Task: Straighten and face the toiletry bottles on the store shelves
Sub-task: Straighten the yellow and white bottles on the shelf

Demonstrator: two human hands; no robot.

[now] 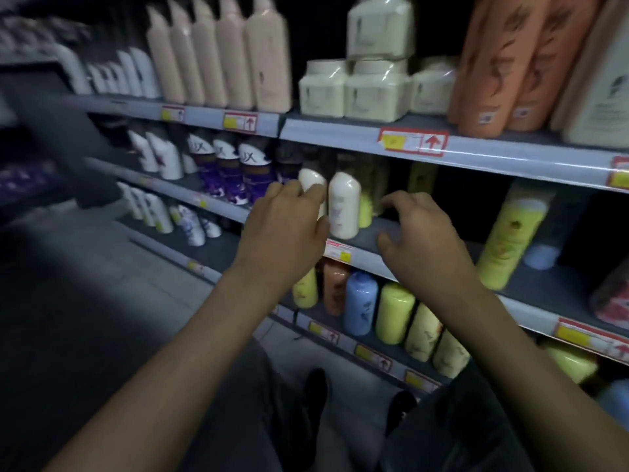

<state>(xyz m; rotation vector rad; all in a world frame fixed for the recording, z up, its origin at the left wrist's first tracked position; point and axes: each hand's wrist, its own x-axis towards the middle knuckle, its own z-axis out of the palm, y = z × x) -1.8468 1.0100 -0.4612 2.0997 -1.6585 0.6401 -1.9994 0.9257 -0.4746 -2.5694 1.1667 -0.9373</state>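
Two cream-white bottles stand side by side at the front of the middle shelf. My left hand wraps around the left white bottle, fingers over its front. The right white bottle stands upright just beside that hand, untouched. My right hand hovers over the shelf edge to the right of it, fingers spread and curled, holding nothing. A small yellow bottle sits behind, between the white bottle and my right hand. The picture is blurred by motion.
A tall yellow bottle leans on the same shelf at right. Peach bottles, white tubs and orange bottles fill the shelf above. Yellow, blue and orange bottles line the shelf below. Purple-and-white bottles stand left.
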